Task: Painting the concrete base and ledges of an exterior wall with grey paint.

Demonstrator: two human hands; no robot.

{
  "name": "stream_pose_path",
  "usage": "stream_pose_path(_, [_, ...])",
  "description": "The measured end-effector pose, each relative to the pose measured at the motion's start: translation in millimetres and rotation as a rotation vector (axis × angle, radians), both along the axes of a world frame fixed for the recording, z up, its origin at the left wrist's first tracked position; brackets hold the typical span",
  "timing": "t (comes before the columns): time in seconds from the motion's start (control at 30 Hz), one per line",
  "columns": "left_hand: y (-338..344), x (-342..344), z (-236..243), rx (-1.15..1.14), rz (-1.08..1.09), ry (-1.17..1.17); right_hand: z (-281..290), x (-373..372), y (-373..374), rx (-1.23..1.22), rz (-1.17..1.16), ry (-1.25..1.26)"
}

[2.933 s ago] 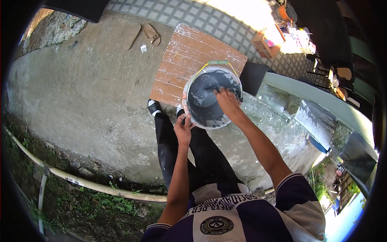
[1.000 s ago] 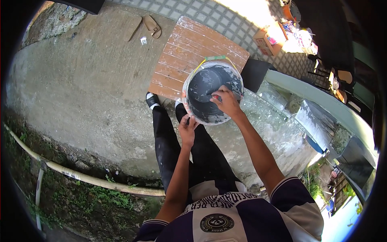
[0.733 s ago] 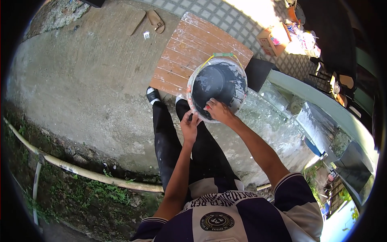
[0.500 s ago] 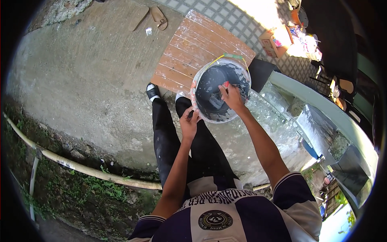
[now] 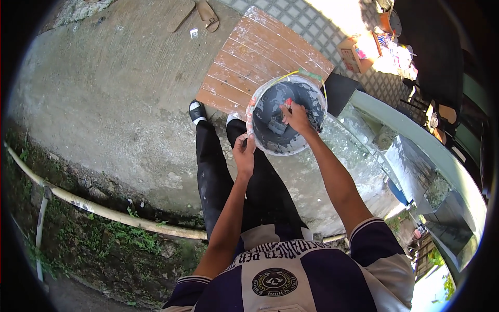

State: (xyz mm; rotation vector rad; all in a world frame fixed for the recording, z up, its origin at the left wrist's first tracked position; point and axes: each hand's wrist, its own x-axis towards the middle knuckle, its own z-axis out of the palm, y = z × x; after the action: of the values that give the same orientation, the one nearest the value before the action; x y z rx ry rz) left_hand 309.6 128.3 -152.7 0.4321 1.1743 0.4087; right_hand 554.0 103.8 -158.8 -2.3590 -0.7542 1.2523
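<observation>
A round pale bucket (image 5: 314, 96), its rim and inside smeared with grey material, has its yellow wire handle with a green grip raised at the far side. My left hand (image 5: 244, 151) grips the bucket's near-left rim, thumb and fingers round it. Inside the bucket my right hand (image 5: 296, 118) is closed on a red-handled tool (image 5: 289, 102), whose flat, grey-coated blade (image 5: 276, 126) lies low in the bucket. A paint-spattered wooden slatted board (image 5: 235, 62) is behind the bucket, near my feet; whether the bucket rests on it I cannot tell.
A low concrete ledge (image 5: 436, 143) runs along the right, with a dark block (image 5: 338, 91) beside the board. A cardboard box (image 5: 356, 54) and clutter stand on tiled floor at back right. Sandals (image 5: 205, 15) lie on the concrete. A pale pipe (image 5: 119, 218) crosses the mossy lower left.
My right hand moved toward the near-left of the bucket, then back up to its middle with the tool. The bucket and my left hand appear slightly higher and farther right in the picture.
</observation>
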Motion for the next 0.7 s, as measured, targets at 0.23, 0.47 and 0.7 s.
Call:
stream_pose_path(0.23, [-48.8,17.1,27.0,-0.436,0.410,-0.319,47.5,-20.0,18.2,-0.216,0.320,-0.046])
stream_pose_path(0.47, [-67.2,22.2,21.0,-0.353,0.362,-0.311,50.4,-19.5,29.4,-0.412,0.830,-0.157])
stream_pose_path(0.7, [-67.4,29.4,22.5,-0.330,0.340,-0.291,7.7,-24.9,6.7,-0.552,1.092,-0.137])
